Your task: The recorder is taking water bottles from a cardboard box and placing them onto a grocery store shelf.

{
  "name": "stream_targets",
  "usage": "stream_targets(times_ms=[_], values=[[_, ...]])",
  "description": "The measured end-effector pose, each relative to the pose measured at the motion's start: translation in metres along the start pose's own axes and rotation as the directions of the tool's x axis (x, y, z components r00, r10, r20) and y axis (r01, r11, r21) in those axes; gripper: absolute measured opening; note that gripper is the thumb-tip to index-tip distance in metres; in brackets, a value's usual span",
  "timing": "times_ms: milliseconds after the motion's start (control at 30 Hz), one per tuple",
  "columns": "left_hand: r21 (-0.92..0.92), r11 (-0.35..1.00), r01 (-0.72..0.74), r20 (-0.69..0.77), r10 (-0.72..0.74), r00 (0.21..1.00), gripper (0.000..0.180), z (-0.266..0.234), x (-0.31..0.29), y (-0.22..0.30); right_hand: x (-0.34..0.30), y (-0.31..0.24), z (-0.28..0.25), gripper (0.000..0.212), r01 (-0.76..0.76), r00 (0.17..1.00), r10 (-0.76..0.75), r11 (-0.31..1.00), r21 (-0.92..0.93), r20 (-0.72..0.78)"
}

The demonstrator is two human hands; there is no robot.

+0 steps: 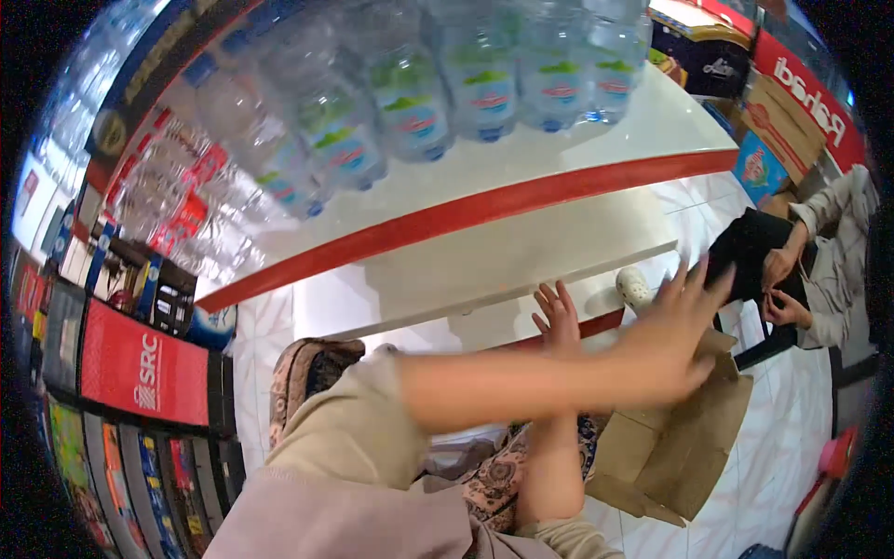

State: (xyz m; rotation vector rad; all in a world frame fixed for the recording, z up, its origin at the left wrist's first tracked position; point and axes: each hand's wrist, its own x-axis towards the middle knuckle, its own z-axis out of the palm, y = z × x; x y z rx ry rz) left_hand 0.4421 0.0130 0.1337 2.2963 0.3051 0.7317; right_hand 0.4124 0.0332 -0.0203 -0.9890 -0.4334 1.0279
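Note:
My left arm crosses to the right in front of my right arm. My left hand is blurred by motion, with its fingers spread and nothing visible in them. It is above an open cardboard box on the floor. My right hand is raised, fingers apart and holding nothing, beside the edge of the lower white shelf. Several clear water bottles with green, blue and red labels stand in a row on the upper white shelf, beyond both hands.
Red-labelled bottles are grouped at the shelf's left. At right, another person sits with hands together, near a white clog and stacked cartons. A red panel and packaged goods line the left.

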Motion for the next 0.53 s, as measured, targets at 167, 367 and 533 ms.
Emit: stream_targets(times_ms=[167,367,533], values=[[-0.128,0.932,0.338,0.157,-0.318,0.935,0.037,-0.054,-0.193,-0.045,-0.006,0.016,0.006,0.05,-0.295,0.954,0.3,0.948,-0.122,0.025],[-0.458,0.693,0.557,-0.661,-0.684,0.308,0.036,-0.216,-0.331,-0.205,-0.009,0.015,0.015,0.042,-0.224,0.97,0.24,0.942,-0.251,0.037],[0.174,0.843,0.509,-0.715,-0.248,0.654,0.058,-0.358,-0.437,-0.383,0.006,0.073,0.035,0.039,-0.195,0.961,0.25,0.918,-0.346,0.12]])
